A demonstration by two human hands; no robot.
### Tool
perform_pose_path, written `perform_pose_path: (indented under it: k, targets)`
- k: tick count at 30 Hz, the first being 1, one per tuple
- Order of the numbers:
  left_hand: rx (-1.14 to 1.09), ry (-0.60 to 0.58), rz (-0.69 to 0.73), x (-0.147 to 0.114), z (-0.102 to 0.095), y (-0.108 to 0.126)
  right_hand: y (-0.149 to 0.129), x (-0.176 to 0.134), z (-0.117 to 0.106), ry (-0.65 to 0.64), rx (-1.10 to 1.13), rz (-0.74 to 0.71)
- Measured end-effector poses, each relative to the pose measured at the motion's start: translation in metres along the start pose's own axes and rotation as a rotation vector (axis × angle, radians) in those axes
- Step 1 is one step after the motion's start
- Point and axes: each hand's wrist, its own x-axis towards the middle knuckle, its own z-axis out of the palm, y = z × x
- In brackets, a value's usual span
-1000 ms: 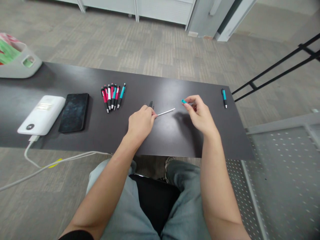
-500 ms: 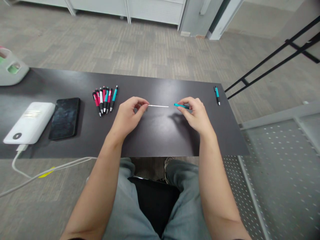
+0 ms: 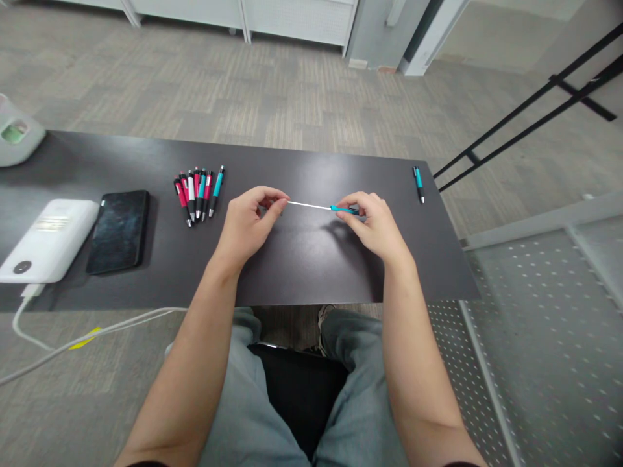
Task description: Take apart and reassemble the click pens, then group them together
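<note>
Between thumb and fingertips, my left hand [image 3: 256, 217] pinches one end of a thin white pen refill [image 3: 311, 205], which points right. My right hand [image 3: 370, 224] is closed on a teal and black pen barrel [image 3: 342, 209] whose teal end faces left. The refill's free tip meets the barrel's teal end; whether it is inside the opening is too small to tell. Both are held above the dark table [image 3: 302, 272]. My fingers hide part of the barrel and the refill's left end.
Left of my hands lies a cluster of pink, white and teal pens [image 3: 197, 194]. One teal pen [image 3: 419, 185] lies near the table's right edge. Further left are a black phone [image 3: 119, 231] and a white power bank [image 3: 51, 239] with a cable [image 3: 121, 324].
The gap between refill and barrel has closed: my right hand has brought the barrel left to the refill's tip. The whole view has shifted slightly.
</note>
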Motion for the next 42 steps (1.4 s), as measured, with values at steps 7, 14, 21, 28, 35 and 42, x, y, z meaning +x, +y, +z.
perform_pose_path:
  k: [7, 14, 21, 28, 35, 42]
  targets:
    - [-0.019, -0.026, -0.027, 0.001, 0.003, 0.004, -0.009, 0.001, -0.003, -0.067, 0.019, 0.036]
    - [-0.105, -0.097, -0.037, -0.001, 0.01, 0.017, -0.027, 0.006, 0.004, -0.127, 0.101, 0.026]
    - [-0.253, -0.097, -0.09, 0.001, 0.013, 0.014, -0.038, 0.007, 0.018, -0.13, 0.303, 0.053]
    - [-0.31, -0.059, -0.083, 0.002, 0.012, 0.008, -0.042, 0.007, 0.029, -0.102, 0.336, 0.137]
    - [-0.24, -0.016, -0.062, 0.002, 0.011, 0.012, -0.044, 0.007, 0.032, -0.092, 0.315, 0.113]
    - [-0.269, 0.038, -0.069, 0.001, 0.015, 0.013, -0.048, 0.007, 0.036, -0.111, 0.412, 0.095]
